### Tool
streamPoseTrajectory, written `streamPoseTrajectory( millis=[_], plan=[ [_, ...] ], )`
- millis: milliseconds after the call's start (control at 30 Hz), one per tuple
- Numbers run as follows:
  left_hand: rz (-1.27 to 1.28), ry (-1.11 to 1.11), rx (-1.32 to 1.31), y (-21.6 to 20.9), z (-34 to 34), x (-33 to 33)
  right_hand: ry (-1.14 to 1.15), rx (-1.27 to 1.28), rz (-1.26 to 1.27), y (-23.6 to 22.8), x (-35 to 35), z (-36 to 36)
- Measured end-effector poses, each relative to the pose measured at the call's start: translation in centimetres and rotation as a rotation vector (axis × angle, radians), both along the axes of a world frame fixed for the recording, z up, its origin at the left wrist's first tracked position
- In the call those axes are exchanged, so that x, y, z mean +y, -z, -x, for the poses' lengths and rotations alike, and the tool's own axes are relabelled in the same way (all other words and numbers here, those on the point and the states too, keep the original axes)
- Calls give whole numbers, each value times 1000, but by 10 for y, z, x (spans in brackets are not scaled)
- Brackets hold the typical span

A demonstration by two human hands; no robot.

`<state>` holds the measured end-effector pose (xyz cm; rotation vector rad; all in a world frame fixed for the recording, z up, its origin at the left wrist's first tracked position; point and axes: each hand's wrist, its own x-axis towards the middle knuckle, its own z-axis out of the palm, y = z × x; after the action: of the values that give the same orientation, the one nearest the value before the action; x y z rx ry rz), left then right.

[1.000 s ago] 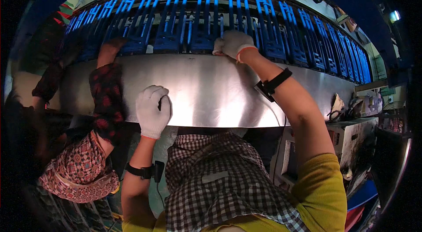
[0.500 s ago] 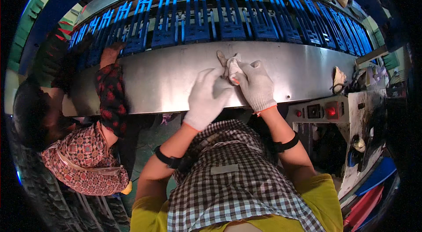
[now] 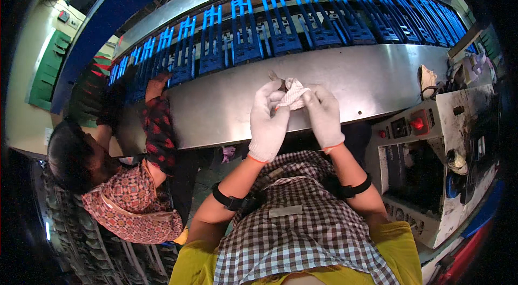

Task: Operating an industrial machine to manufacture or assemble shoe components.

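While raised together above the steel shelf [image 3: 226,107], left hand [image 3: 268,120] and right hand [image 3: 324,117], both white-gloved, pinched on one crumpled white cloth [image 3: 293,94] between fingertips. Fingers curled, not fully clenched. Cloth off the shelf, below blue racks [image 3: 280,31]. Co-worker's sleeve [image 3: 157,126] well left.

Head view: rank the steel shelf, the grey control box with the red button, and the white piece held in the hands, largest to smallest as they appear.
1. Steel shelf, spanning most of the picture.
2. Grey control box, at the right.
3. White piece, pinched between the left hand and the right hand, far smaller than either.
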<state>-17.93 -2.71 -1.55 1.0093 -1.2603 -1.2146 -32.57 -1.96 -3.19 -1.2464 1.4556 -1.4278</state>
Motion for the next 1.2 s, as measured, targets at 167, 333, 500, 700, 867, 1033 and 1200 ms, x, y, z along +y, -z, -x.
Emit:
streamPoseTrajectory(
  millis=[167,333,500,700,867,1033,1200],
  plan=[
    [-151,-101,163,-24,-6,-2,66,-118,85,-13,16,0],
    [-62,38,109,-39,0,4,-9,105,215,-29,19,-6],
    [-97,62,52,-37,-10,2,-69,-485,-135,-32,13,4],
    [-395,300,682,-37,-22,-11,-179,-1208,-211,-31,21,13],
    [-369,417,700,-45,-22,1,-337,-1243,-90,-20,20,12],
    [-264,379,-208,-39,-32,-3,-441,-1238,-1,-7,23,14],
    [-606,633,382,-18,-39,-7,-419,-1216,-55,-6,29,23]
  ],
)
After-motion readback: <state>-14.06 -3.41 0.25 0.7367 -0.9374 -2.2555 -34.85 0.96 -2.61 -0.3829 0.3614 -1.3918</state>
